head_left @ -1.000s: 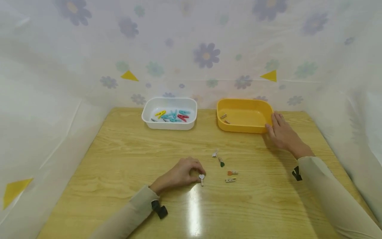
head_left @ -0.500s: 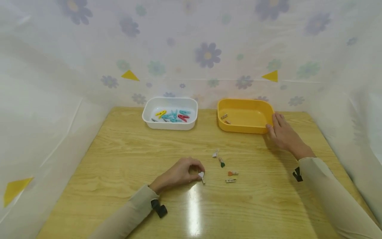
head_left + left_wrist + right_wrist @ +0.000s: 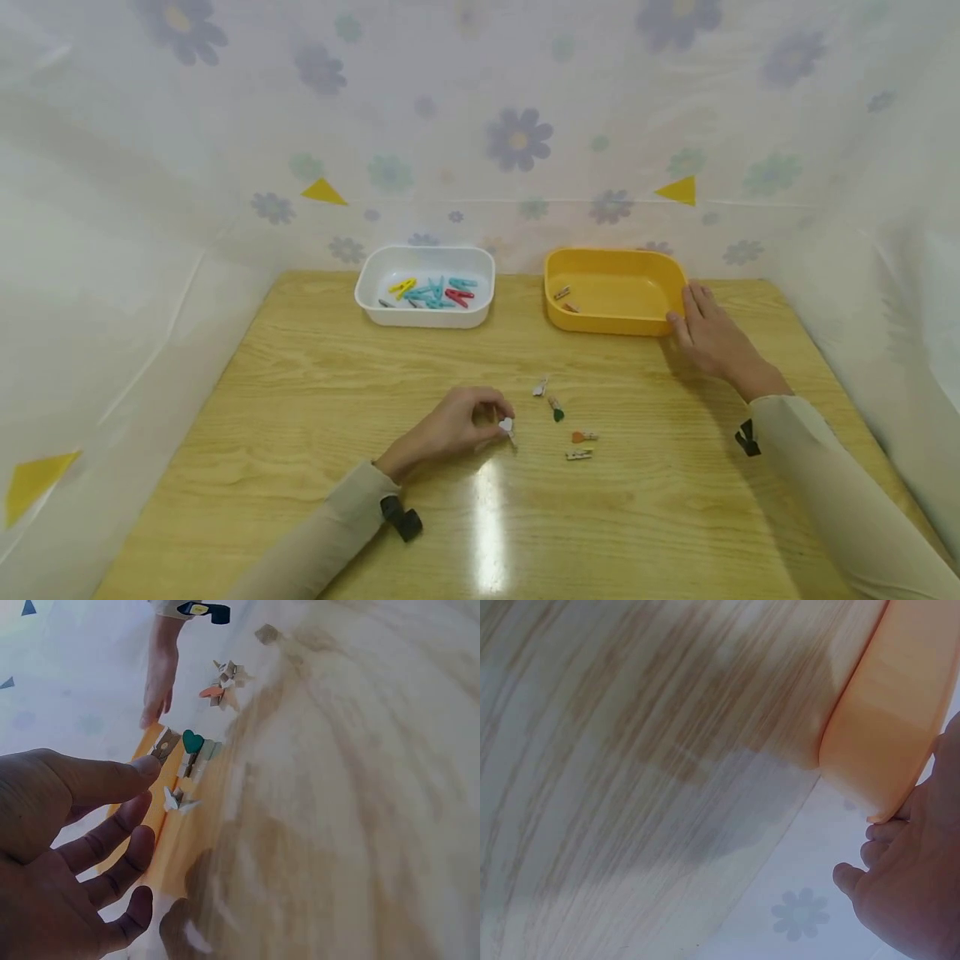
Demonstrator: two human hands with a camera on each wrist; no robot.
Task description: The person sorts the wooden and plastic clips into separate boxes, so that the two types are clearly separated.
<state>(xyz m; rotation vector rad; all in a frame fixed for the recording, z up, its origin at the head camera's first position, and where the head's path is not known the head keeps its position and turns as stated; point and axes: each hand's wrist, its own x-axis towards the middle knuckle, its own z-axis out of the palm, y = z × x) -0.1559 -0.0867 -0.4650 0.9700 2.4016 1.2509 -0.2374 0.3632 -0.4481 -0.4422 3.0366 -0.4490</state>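
Observation:
Thumb and fingers of my left hand [image 3: 448,423] pinch a small clothespin with a white heart [image 3: 506,425], just above the table. In the left wrist view the clothespin [image 3: 163,744] shows at the tip of the thumb, its heart turned away. My right hand [image 3: 716,340] rests against the right end of the yellow tray [image 3: 615,323], fingers fairly straight along its outside and thumb at the front corner. To the right of my left hand lie several loose mini clothespins: a white one [image 3: 540,387], a green-heart one [image 3: 556,408], an orange-heart one [image 3: 584,436] and a pale one [image 3: 579,454].
The yellow tray holds two small clothespins [image 3: 562,292] at its left end. Left of it stands a white tray [image 3: 425,317] with several plastic clothespins [image 3: 459,296] in blue, yellow and red. A flowered curtain [image 3: 450,100] hangs behind the wooden table [image 3: 315,358].
My left hand has lifted slightly away from me with the white-heart clothespin, which has tilted in the pinch. The right hand stays at the yellow tray.

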